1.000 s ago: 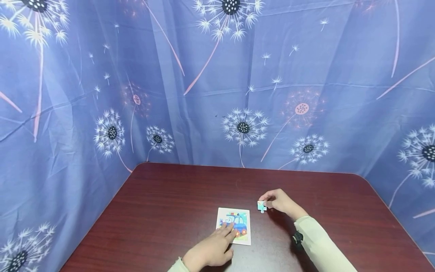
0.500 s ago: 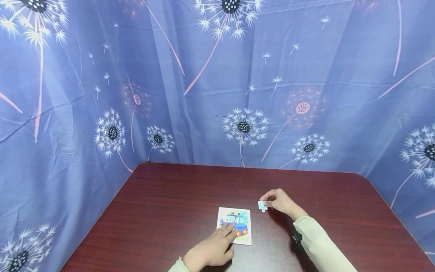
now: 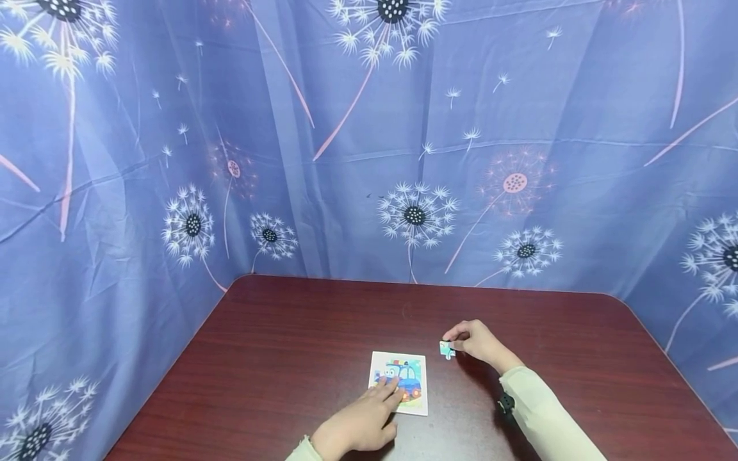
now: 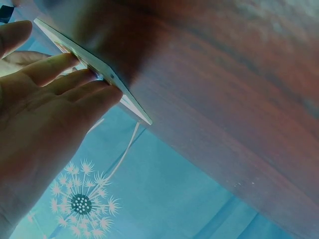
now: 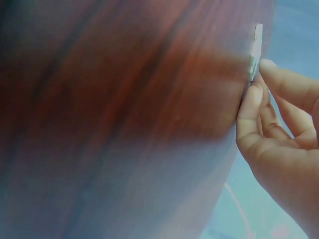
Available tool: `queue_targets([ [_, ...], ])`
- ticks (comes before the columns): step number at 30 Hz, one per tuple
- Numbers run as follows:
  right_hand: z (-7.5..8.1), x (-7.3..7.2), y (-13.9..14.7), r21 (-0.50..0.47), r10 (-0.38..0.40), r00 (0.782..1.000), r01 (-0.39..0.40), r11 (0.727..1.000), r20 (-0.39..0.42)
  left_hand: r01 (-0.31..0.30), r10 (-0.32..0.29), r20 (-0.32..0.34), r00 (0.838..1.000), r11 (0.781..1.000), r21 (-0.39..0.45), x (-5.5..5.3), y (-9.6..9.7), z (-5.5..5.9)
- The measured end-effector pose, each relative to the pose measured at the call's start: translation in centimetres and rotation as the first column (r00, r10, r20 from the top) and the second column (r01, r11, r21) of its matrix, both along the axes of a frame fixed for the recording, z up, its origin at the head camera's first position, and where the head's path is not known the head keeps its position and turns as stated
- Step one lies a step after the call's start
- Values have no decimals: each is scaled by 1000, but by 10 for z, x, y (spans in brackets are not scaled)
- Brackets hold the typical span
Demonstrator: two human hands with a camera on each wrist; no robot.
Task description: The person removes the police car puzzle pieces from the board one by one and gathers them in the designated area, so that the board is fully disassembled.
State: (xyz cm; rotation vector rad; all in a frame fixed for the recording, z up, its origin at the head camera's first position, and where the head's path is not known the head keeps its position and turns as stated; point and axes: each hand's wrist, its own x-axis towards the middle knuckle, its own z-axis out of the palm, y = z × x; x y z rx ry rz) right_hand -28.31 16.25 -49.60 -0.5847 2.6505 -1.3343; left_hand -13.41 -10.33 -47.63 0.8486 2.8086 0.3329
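A square jigsaw puzzle with a white border and a blue cartoon car lies on the table. My left hand rests on its lower left part, fingers extended over the picture and covering some of it. In the left wrist view the fingertips touch the face of the puzzle board, which is seen nearly edge-on. Right of the board, my right hand pinches a teal and white puzzle piece between thumb and fingers. The right wrist view shows that thin puzzle piece edge-on at the fingertips.
The dark red wooden table has rounded far corners. A blue curtain with a dandelion print hangs behind it and along both sides. A dark round object sits at the right sleeve's cuff.
The pinched puzzle piece tilts slightly, its face turning paler and then teal again. The left hand stays in place on the puzzle, and the whole head view shifts a little.
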Motion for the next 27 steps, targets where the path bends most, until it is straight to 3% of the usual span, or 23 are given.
queue_targets([
  [8,8,4,-1,-68,12,999,-9,998,50,3,-3,13,1000,1000,-3,1,0,2],
  [15,15,8,-14,-124,68,997,-62,990,42,7,-7,-9,1000,1000,-3,-1,0,1],
  [21,16,12,-34,-126,141,989,-134,983,48,13,-13,-15,1000,1000,-15,-1,0,0],
  [27,13,15,-55,-164,252,966,-239,957,59,10,-10,-12,1000,1000,-19,-1,0,0],
])
